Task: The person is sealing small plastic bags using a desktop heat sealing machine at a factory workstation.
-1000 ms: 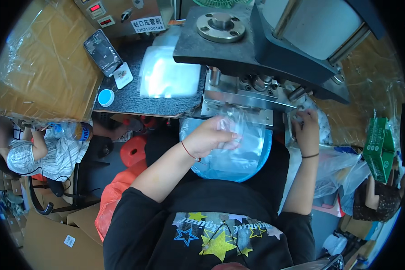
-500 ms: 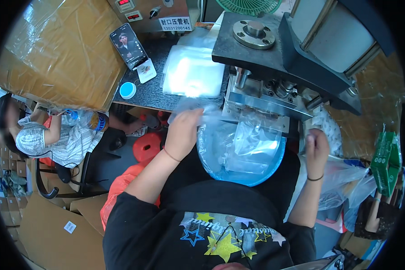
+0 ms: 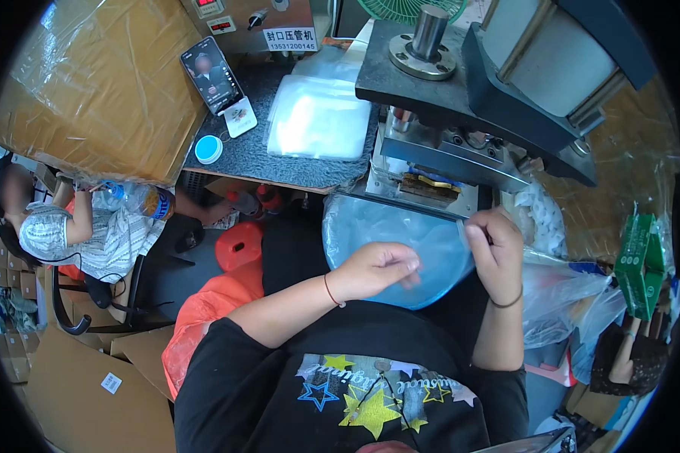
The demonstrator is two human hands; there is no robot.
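My left hand [image 3: 378,269] is over the near part of a round blue basin [image 3: 438,296], its fingers loosely bent and apart, the tips blurred; nothing shows in it. My right hand [image 3: 497,245] is at the basin's right rim, just below the press, with thumb and forefinger pinched together. Whether a thin thing is between them I cannot make out. Clear plastic film lies inside the basin. The basin rests at my lap under the front edge of a metal press [image 3: 453,155]. Beneath its steel bar a brown and yellow block [image 3: 431,187] shows.
A stack of clear plastic bags [image 3: 319,117] lies on the dark worktop [image 3: 249,162], near a propped phone [image 3: 210,75] and a round blue-lidded tub [image 3: 208,149]. A large taped carton [image 3: 113,90] stands left. Behind it sits another person [image 3: 91,226]. Plastic bags [image 3: 559,302] hang at right.
The clear plastic piece under the press is gone from there. My left hand moved right and down from the worktop edge, no longer holding film; my right hand moved left. The press's top rod stands higher.
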